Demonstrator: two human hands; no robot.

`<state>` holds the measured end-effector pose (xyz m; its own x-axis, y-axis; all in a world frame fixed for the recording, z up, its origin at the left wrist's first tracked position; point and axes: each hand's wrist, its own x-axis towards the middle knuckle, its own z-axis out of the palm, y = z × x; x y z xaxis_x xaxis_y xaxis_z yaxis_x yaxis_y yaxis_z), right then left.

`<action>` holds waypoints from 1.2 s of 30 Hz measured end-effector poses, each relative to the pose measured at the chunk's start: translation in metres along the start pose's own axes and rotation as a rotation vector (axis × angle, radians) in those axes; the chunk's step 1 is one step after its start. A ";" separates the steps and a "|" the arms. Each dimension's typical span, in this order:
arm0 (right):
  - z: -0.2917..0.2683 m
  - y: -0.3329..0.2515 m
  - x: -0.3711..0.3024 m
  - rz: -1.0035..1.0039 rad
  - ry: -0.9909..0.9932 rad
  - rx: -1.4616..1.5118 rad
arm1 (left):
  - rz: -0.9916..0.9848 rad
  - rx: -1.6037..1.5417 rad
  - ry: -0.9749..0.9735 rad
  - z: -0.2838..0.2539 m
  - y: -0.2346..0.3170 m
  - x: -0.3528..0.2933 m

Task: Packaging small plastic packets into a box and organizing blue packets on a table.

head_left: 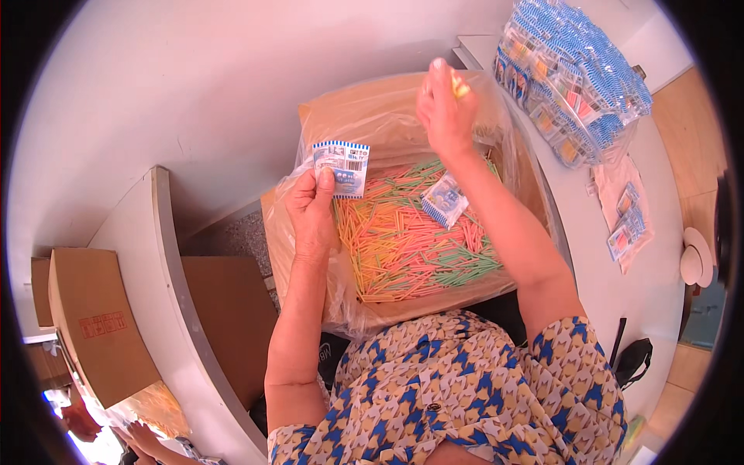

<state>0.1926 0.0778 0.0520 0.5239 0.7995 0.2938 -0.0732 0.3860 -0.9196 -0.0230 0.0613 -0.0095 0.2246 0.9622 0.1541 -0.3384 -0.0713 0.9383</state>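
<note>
My left hand [311,209] pinches a small flat packet [350,183] with blue-striped edges, thumb on its front. It is over the left side of a cardboard box [372,105] lined with clear plastic. Thin sticks [395,248] in pink, green, yellow and orange fill the box. My right hand [448,112] is raised at the box's far edge, closed around a small yellow thing [460,87]; the fingers hide most of it. Another blue and white packet [446,200] lies on the sticks, beneath my right forearm.
A large clear bag of blue-striped packets [570,85] stands on the white table [659,186] at the right. Nearer, several packets [628,229] lie on a pinkish sheet. A curved white panel [174,294] and brown cartons [101,325] are at left. Another person's hands [143,442] show at lower left.
</note>
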 end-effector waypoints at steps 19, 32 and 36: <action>-0.010 0.024 0.022 -0.040 0.073 -0.060 | -0.043 -0.007 -0.002 0.005 0.001 0.002; -0.028 -0.074 -0.052 0.402 -0.215 0.576 | -0.206 0.202 -0.267 0.040 0.028 -0.014; -0.028 -0.093 -0.066 0.350 -0.232 0.562 | -0.209 0.181 -0.254 0.066 0.027 -0.026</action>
<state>0.1886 -0.0234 0.1113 0.1993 0.9737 0.1107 -0.6650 0.2173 -0.7145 0.0224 0.0174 0.0320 0.4991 0.8665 0.0044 -0.0993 0.0522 0.9937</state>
